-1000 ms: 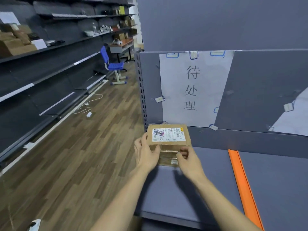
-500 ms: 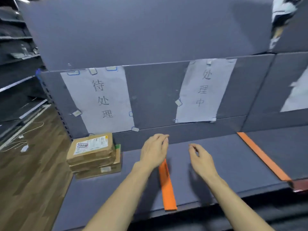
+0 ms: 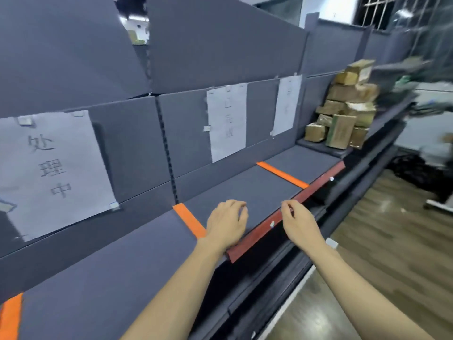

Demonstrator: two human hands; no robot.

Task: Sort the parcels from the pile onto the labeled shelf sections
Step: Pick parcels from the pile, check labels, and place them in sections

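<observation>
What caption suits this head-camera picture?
Both hands, left and right, empty over the shelf; parcel pile waits far right.

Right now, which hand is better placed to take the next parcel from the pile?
Probably the right hand. Both hands hold nothing, but the pile of parcels is far along the shelf on the right, and the left hand is farther from it.

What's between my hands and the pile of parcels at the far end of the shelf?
Nothing visible blocks the way. Both the left hand and right hand hold nothing, and the shelf running toward the pile of parcels carries only flat orange divider strips.
</observation>
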